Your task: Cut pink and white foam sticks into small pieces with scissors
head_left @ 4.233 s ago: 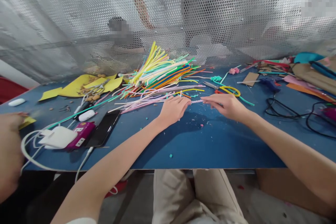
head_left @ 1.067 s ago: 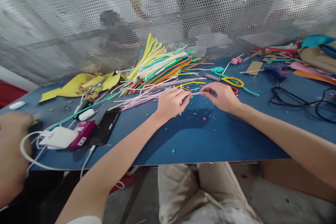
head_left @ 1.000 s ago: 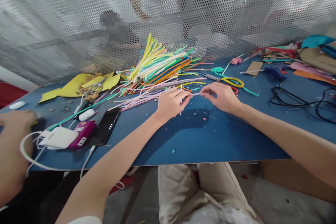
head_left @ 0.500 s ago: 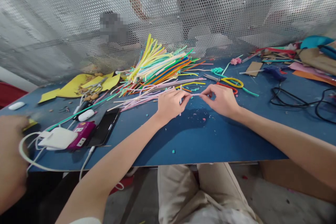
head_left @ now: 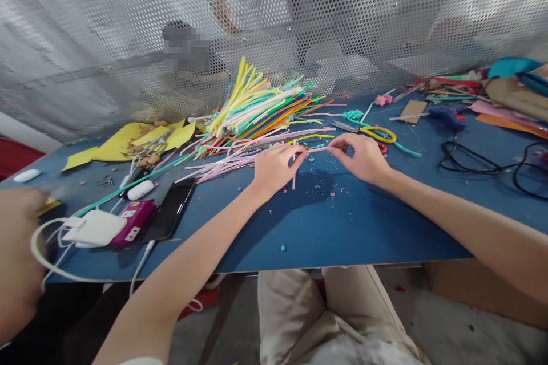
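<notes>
My left hand and my right hand meet above the blue table, both pinched on a thin pink pipe cleaner stretched between their fingertips. One short pink end hangs down from my left fingers. Just behind the hands lies a big heap of coloured pipe cleaners, yellow, green, orange and pink. Small cut scraps dot the table under my hands.
A black phone, a magenta device and a white charger with cable lie at the left. Another person's hand is at the far left edge. Yellow paper, scissors, black cables and a perforated metal screen surround the table.
Both hands stay pinched on the pink pipe cleaner and have shifted slightly away from me. A short pink end now hangs lower from my left fingers.
</notes>
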Tool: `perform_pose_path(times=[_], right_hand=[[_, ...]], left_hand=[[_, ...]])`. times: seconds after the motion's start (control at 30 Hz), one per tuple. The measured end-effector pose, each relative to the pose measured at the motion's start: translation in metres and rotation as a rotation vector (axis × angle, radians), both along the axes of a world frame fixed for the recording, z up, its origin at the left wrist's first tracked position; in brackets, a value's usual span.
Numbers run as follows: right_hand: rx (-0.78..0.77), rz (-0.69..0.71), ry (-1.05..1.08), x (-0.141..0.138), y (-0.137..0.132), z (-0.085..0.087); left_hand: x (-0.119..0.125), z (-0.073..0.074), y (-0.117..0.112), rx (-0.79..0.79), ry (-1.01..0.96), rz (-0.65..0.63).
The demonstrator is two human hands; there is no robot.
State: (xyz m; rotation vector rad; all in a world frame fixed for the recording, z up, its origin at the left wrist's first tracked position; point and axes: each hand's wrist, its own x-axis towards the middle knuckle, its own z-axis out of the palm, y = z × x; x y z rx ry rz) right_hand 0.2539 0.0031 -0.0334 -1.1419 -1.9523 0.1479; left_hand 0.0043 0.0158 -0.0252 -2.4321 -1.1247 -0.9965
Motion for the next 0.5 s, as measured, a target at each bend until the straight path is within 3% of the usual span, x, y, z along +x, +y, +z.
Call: perform_pose_path(times=[0.27, 0.5], right_hand=[[-0.085, 0.033, 0.090, 0.0021, -0.0003, -0.0002], [-0.092, 0.045, -0.001, -0.0012, -0.0025, -0.0020]], left_hand=[[-0.0053, -0.0019, 0.0041, -0.020, 0.014, -0.005], [-0.0043, 0.0008, 0.0006, 0.012, 0.066, -0.038]])
